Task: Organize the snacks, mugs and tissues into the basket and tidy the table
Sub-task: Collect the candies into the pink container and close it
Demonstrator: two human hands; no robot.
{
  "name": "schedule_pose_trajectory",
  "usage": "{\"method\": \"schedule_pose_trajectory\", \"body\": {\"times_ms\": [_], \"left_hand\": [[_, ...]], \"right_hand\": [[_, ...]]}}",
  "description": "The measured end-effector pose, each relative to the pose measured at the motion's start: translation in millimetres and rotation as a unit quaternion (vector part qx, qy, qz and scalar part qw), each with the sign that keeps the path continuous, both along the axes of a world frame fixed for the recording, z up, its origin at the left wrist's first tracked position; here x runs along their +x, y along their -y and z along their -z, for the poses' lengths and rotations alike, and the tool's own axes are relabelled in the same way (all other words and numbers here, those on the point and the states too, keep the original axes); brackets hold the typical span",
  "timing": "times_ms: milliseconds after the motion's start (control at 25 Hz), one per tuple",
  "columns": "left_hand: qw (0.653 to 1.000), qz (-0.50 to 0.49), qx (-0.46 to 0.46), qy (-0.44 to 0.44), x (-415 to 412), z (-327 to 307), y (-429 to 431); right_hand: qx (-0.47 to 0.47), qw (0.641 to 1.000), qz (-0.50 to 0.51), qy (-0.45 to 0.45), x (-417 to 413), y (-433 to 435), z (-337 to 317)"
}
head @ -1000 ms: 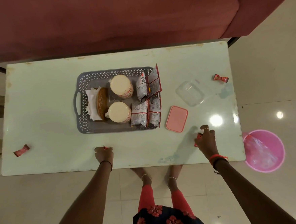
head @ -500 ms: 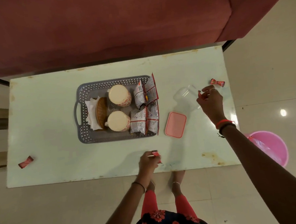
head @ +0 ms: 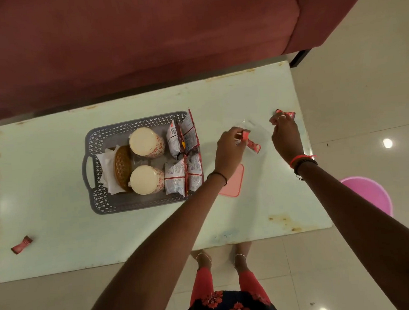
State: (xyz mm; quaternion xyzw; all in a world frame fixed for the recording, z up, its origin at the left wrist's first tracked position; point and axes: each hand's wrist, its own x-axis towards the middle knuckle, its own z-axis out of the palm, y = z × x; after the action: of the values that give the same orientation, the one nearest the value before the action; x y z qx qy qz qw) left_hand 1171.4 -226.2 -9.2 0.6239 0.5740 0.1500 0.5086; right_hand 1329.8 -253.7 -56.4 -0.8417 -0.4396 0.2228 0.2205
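A grey basket [head: 139,206] on the pale green table [head: 56,189] holds two upside-down mugs [head: 146,142] [head: 147,179], several snack packets [head: 182,138], white tissues [head: 105,172] and a brown woven piece [head: 122,167]. My left hand [head: 228,150] pinches a red candy [head: 245,135] over a clear container [head: 261,130]. A second red candy [head: 255,148] lies inside that container. My right hand [head: 285,135] has its curled fingertips on the left end of a third red candy [head: 286,113] near the table's right edge.
A pink lid [head: 236,185] lies by the basket, partly under my left wrist. One more red candy [head: 21,244] sits at the table's front left. A pink bin [head: 368,194] stands on the floor at the right. A maroon sofa [head: 142,38] runs behind the table.
My left hand carried its candy from the front edge up to the clear container. My right hand left a candy in the container and moved right to the far candy.
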Motion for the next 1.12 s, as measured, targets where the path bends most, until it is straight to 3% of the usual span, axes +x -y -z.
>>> {"method": "schedule_pose_trajectory", "body": {"times_ms": [200, 360, 440, 600, 760, 880, 1000, 1120], "left_hand": [[0.980, 0.151, 0.094, -0.085, 39, 12, -34], [0.968, 0.191, 0.068, -0.150, 36, 26, -45], [0.969, 0.192, 0.055, -0.142, 27, 31, -45], [0.976, 0.180, 0.060, -0.110, 12, 34, -42], [0.983, 0.141, 0.061, -0.097, 0, 31, -36], [0.986, 0.119, 0.060, -0.102, -6, 25, -28], [0.988, 0.087, 0.077, -0.097, -14, 11, -21], [0.991, 0.044, 0.110, -0.066, -32, -6, -7]], "right_hand": [[-0.095, 0.989, -0.067, 0.091, 36, -12, 15], [-0.159, 0.973, -0.110, 0.127, 48, -17, 27], [-0.156, 0.971, -0.117, 0.138, 49, -11, 31], [-0.132, 0.987, -0.057, 0.078, 48, 5, 34], [-0.008, 0.997, 0.053, -0.047, 29, 9, 13], [0.037, 0.996, -0.008, -0.078, 6, 13, -4], [-0.008, 0.994, -0.073, -0.084, -10, 13, -11], [-0.025, 0.995, -0.065, -0.074, -20, 14, -21]]}}
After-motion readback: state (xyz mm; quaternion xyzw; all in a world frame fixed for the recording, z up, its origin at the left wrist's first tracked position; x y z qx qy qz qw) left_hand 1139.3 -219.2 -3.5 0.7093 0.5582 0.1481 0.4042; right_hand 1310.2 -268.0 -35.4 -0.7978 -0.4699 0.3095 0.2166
